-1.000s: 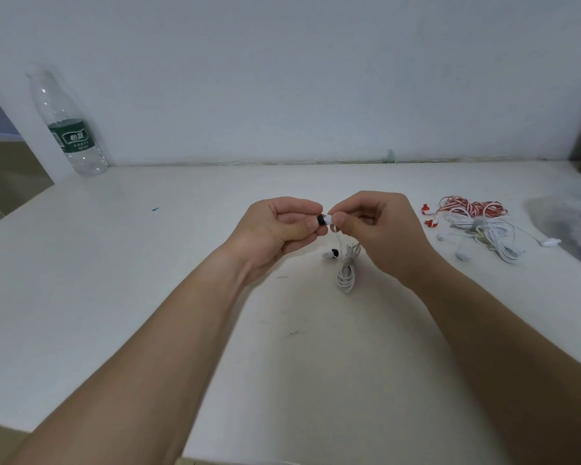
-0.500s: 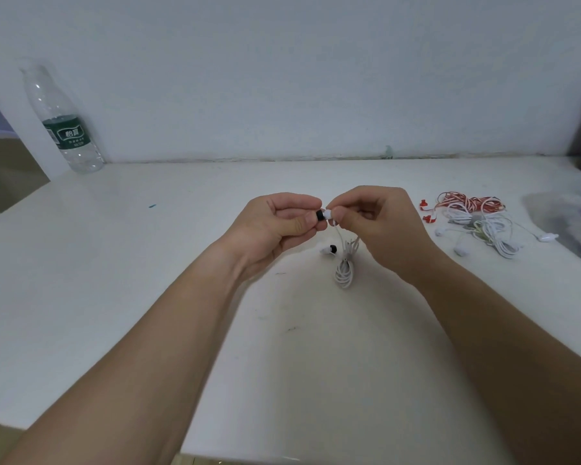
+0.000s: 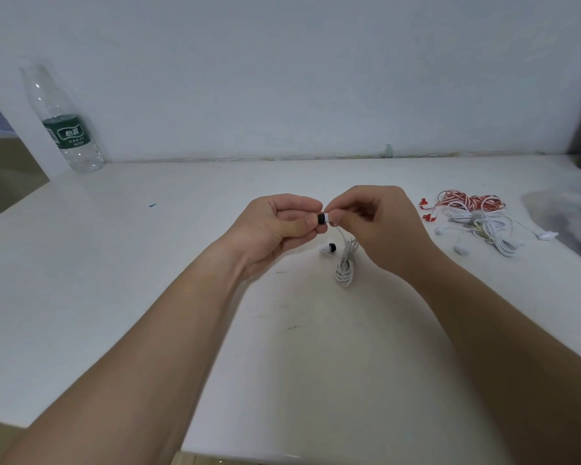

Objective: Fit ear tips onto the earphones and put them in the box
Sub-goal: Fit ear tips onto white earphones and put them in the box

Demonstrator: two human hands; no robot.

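Two bare hands meet above a scuffed white tabletop (image 3: 148,297). The left hand (image 3: 275,226) pinches a small black rubber ear tip (image 3: 321,218) between thumb and forefinger, its other fingers curled in. The right hand (image 3: 376,223) pinches the white plastic earbud (image 3: 330,219) that the tip is pressed against. Whether the tip is fully seated cannot be told.

Below the right hand hangs the set's coiled thin white cable (image 3: 344,268); whether it rests on the table is unclear. The second white earbud (image 3: 327,248), already wearing a black tip, sits just beside it.

Both parts look feather-light. The tip is likely soft, squashy and apt to slip or fold, so a hold on its skirt seems soundest. The bud is best gripped by its hard shell rather than by the wire. Nothing blocks the space between the hands.

Farther right, well apart, lies a tangle of red-and-white and white wired earphones (image 3: 473,219). Past it is a crumpled clear plastic bag (image 3: 567,223) at the table's edge. Against the pale wall at far left stands a clear plastic bottle with a green label (image 3: 66,125). No box can be made out.
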